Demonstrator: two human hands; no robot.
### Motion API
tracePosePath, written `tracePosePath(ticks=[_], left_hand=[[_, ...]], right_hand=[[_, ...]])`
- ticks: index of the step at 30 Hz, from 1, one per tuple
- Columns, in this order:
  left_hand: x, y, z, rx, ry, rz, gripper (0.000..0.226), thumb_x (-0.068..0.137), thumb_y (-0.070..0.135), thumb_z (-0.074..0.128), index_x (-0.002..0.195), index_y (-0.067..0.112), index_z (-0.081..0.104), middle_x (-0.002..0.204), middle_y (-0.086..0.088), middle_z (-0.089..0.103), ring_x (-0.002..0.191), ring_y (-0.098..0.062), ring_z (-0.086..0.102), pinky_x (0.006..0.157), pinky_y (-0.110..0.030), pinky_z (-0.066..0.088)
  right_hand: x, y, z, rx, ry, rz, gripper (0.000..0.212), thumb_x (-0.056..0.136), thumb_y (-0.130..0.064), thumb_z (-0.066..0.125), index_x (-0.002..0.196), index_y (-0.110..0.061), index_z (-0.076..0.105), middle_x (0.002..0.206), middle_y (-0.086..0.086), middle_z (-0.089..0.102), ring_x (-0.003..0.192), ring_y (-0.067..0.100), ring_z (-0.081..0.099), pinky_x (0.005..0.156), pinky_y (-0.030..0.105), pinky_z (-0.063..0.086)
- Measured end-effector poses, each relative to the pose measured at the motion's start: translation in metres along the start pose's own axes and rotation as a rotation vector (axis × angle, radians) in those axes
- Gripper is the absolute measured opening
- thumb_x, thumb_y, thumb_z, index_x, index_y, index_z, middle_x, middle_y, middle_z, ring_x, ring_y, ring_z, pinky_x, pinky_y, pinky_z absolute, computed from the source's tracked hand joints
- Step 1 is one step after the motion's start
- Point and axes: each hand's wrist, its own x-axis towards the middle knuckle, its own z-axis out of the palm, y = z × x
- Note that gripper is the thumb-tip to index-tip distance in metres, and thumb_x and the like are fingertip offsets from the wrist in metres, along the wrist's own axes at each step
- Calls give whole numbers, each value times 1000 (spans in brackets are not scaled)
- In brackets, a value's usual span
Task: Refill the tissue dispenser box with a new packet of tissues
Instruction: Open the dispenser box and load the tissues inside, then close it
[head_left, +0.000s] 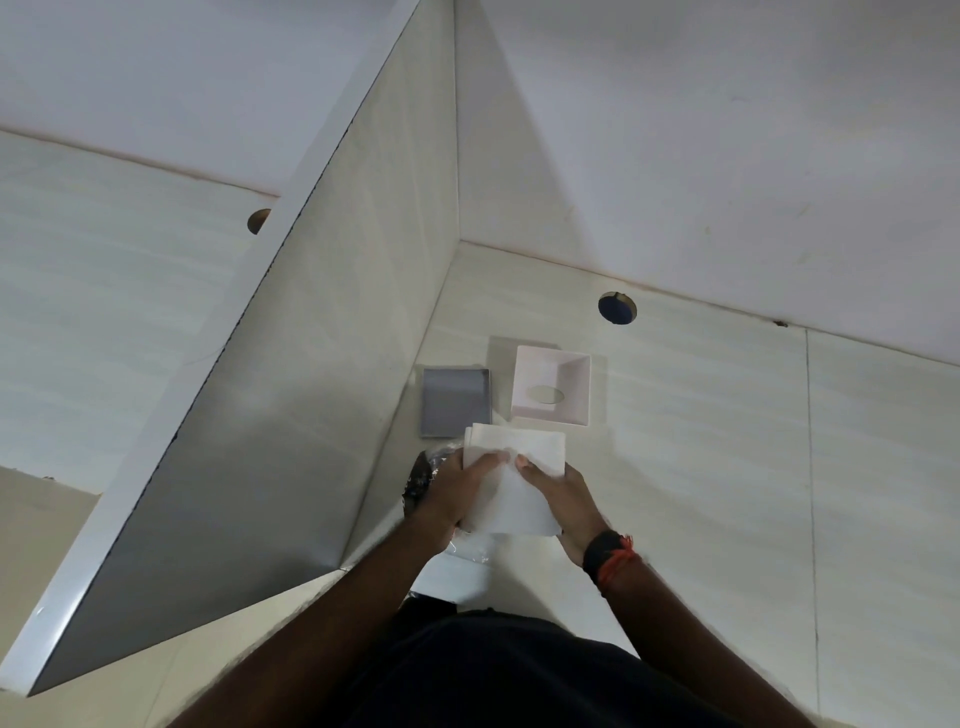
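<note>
A white stack of tissues (519, 467) is held over the desk between both hands. My left hand (457, 486) grips its left side, thumb on top. My right hand (563, 499) grips the right side, thumb pressed on the top sheet. Beyond the stack, the white dispenser box (574, 387) lies upside down and open, its oval slot visible at the bottom. The grey lid (456, 401) of the box lies flat to its left. A crumpled clear wrapper (423, 475) sits under my left hand, partly hidden.
A tall white partition (311, 338) closes off the desk on the left. A round cable hole (617, 308) sits behind the box near the back wall. The pale desk surface (727, 441) stretches to the right. My right wrist carries a black band and orange thread.
</note>
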Motion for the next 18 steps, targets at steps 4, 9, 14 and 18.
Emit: tracePosePath(ticks=[4,9,14,18], left_hand=[[1,-1,6,33,154,60,26,92,44,61,100,19,64,84,1,66,74,-13,62,60,-27,51],[3,1,9,63,203,51,36,88,47,66,106,15,64,92,-2,69,79,-16,66,63,-30,56],[8,10,-3,40,72,-9,38,88,35,70,117,13,60,106,-9,71,84,-25,70,48,-32,59],[22,13,-5,3,26,-42,37,89,26,70,119,6,65,111,-13,73,92,-26,70,80,-41,60]], right_hand=[[0,2,12,-26,57,-33,28,92,-38,67,117,-25,70,113,-2,77,106,21,71,98,42,54],[4,2,12,-65,74,-29,31,90,-40,68,116,-23,70,113,-1,76,106,19,71,96,36,55],[12,0,-3,-57,135,75,35,89,-40,69,118,-19,66,113,1,75,103,22,71,90,44,59],[19,-13,-12,-64,119,85,30,94,-35,64,116,-15,69,111,6,76,100,27,71,86,46,60]])
